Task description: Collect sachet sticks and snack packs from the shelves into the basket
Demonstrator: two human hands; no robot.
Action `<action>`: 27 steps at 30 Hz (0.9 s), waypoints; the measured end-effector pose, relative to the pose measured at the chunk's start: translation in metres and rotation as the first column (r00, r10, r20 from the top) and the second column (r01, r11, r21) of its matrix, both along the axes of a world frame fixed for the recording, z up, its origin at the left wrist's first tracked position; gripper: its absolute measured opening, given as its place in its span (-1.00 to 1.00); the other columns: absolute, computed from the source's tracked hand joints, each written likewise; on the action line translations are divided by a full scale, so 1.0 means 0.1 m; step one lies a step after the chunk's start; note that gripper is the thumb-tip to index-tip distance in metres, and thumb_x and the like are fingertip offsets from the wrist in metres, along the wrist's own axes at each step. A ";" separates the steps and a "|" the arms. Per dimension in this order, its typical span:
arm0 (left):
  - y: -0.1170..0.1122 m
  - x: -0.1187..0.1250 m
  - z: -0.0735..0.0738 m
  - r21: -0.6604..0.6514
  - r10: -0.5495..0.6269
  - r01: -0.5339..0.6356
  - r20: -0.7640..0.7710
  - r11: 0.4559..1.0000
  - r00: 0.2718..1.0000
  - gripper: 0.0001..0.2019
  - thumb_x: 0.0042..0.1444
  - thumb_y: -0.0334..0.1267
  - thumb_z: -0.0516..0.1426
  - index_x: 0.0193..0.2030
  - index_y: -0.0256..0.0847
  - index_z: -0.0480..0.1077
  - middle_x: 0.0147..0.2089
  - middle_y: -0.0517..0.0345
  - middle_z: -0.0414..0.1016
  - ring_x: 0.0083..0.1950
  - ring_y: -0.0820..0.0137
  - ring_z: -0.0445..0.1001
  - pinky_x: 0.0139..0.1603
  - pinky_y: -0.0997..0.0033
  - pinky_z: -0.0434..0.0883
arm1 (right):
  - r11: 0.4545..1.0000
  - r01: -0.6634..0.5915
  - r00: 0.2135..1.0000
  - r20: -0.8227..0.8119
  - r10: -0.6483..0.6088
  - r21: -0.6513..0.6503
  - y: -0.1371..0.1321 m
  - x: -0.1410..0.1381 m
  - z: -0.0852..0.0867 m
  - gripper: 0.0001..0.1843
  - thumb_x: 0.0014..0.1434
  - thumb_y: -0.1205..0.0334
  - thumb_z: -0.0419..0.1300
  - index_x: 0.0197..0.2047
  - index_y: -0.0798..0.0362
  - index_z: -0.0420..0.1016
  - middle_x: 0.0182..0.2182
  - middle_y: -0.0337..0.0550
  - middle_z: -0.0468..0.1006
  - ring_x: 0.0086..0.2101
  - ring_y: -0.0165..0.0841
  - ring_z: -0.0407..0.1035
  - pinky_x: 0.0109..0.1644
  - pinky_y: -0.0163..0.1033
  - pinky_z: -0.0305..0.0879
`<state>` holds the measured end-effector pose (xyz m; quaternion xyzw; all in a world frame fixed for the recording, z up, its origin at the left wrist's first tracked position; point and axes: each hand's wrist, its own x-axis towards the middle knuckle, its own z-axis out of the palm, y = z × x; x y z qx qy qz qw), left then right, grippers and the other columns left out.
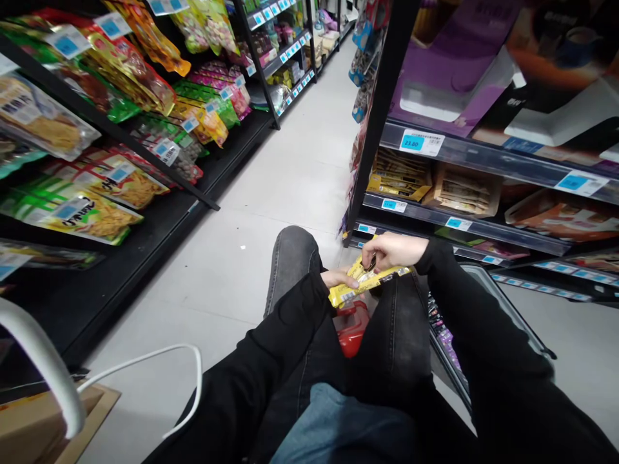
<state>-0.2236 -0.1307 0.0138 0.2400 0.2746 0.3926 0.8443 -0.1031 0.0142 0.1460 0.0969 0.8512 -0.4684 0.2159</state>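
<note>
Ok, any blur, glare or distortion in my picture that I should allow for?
Head view: yellow pack fairly clear, though its small print is unreadable; purple carton dim and soft; shiny highlights on the snack bags; black shelf uprights splay outward, probably wide-angle distortion; dark sleeves show little detail.

At 4 o'clock, the yellow packet (341, 294) shines like glossy printed film. Toward 10, the snack bags (145, 84) are glossy, crinkled plastic. The red object (352, 336) at 5 looks smooth, shiny plastic; the box (26, 425) at 8, matt cardboard. Trousers (319, 361) at 6: matt denim. The floor (227, 277) is smooth, faintly sheeny.
</note>
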 end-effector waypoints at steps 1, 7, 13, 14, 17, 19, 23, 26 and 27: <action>-0.01 -0.01 -0.01 -0.019 0.048 -0.048 -0.006 0.999 0.999 -0.39 -0.31 -0.26 0.33 -0.05 -0.34 0.31 -0.43 0.09 0.51 -0.51 0.41 0.43 -0.52 0.49 0.30 | 0.994 0.094 0.994 -0.068 -0.090 0.062 -0.01 0.01 0.00 -0.87 -0.10 0.42 0.23 -0.38 0.13 0.50 -0.50 -0.24 0.53 -0.47 -0.46 0.42 -0.38 -0.41 0.26; -0.02 0.00 -0.03 -0.003 0.312 -0.312 0.008 0.950 0.950 -0.44 -0.14 -0.21 0.22 0.05 -0.36 0.29 -0.58 0.14 0.42 -0.68 0.49 0.29 -0.64 0.53 0.20 | 0.406 0.822 0.273 -0.348 -0.897 -0.400 -0.18 0.28 -0.36 -0.72 -0.03 0.08 0.27 -0.29 0.07 0.39 -0.34 -0.18 0.54 -0.33 -0.39 0.48 -0.30 -0.31 0.40; 0.05 0.05 0.06 0.019 0.371 -0.372 -0.153 0.928 0.916 -0.48 -0.29 -0.23 0.35 -0.12 -0.38 0.41 -0.46 0.05 0.51 -0.51 0.39 0.46 -0.48 0.47 0.35 | 0.016 0.815 0.045 0.036 -0.998 -0.579 -0.46 0.34 -0.78 -0.52 -0.36 0.13 0.45 -0.36 0.12 0.41 -0.47 -0.22 0.52 -0.48 -0.41 0.43 -0.46 -0.32 0.43; 0.07 0.07 0.07 0.039 0.367 -0.366 -0.164 0.930 0.916 -0.49 -0.33 -0.25 0.38 -0.18 -0.39 0.42 -0.43 0.04 0.52 -0.46 0.37 0.48 -0.43 0.44 0.38 | -0.012 0.812 0.008 0.031 -0.999 -0.584 -0.48 0.33 -0.81 -0.53 -0.39 0.15 0.46 -0.38 0.13 0.42 -0.50 -0.23 0.51 -0.51 -0.42 0.42 -0.49 -0.33 0.42; 0.11 0.10 0.07 0.073 0.351 -0.343 -0.208 0.936 0.913 -0.49 -0.48 -0.27 0.43 -0.31 -0.42 0.44 -0.41 0.04 0.52 -0.40 0.32 0.51 -0.31 0.37 0.43 | -0.073 0.784 -0.077 0.019 -0.997 -0.617 -0.46 0.29 -0.92 -0.54 -0.41 0.16 0.45 -0.40 0.14 0.45 -0.53 -0.22 0.52 -0.55 -0.42 0.39 -0.53 -0.32 0.38; 0.11 0.11 0.05 0.089 0.353 -0.342 -0.233 0.936 0.906 -0.47 -0.51 -0.24 0.44 -0.32 -0.41 0.44 -0.41 0.05 0.52 -0.38 0.32 0.51 -0.27 0.34 0.43 | -0.108 0.763 -0.124 0.020 -0.992 -0.638 -0.46 0.28 -0.99 -0.55 -0.37 0.14 0.43 -0.37 0.14 0.46 -0.51 -0.20 0.54 -0.55 -0.41 0.40 -0.53 -0.32 0.36; 0.08 0.13 -0.04 0.086 0.375 -0.366 -0.298 0.927 0.878 -0.42 -0.40 -0.02 0.40 -0.26 -0.40 0.44 -0.38 0.01 0.52 -0.38 0.36 0.48 -0.29 0.40 0.40 | -0.101 0.741 -0.216 -0.094 -0.972 -0.664 -0.49 0.33 -1.01 -0.57 -0.26 0.09 0.38 -0.31 0.13 0.45 -0.44 -0.18 0.55 -0.49 -0.41 0.41 -0.42 -0.29 0.36; 0.08 0.15 -0.11 0.036 0.394 -0.415 -0.402 0.909 0.826 -0.43 -0.19 0.16 0.26 -0.27 -0.37 0.44 -0.52 0.07 0.46 -0.52 0.44 0.39 -0.43 0.46 0.34 | -0.005 0.748 -0.180 -0.196 -0.964 -0.664 -0.53 0.39 -0.90 -0.58 -0.18 0.06 0.35 -0.27 0.10 0.45 -0.39 -0.16 0.57 -0.41 -0.38 0.44 -0.30 -0.25 0.40; 0.08 0.16 -0.12 0.023 0.389 -0.419 -0.422 0.908 0.819 -0.44 -0.12 0.20 0.20 -0.27 -0.36 0.44 -0.55 0.08 0.44 -0.55 0.45 0.37 -0.47 0.47 0.32 | 0.038 0.756 -0.136 -0.214 -0.967 -0.654 -0.54 0.39 -0.87 -0.57 -0.17 0.06 0.35 -0.25 0.10 0.45 -0.36 -0.15 0.58 -0.38 -0.35 0.46 -0.25 -0.22 0.41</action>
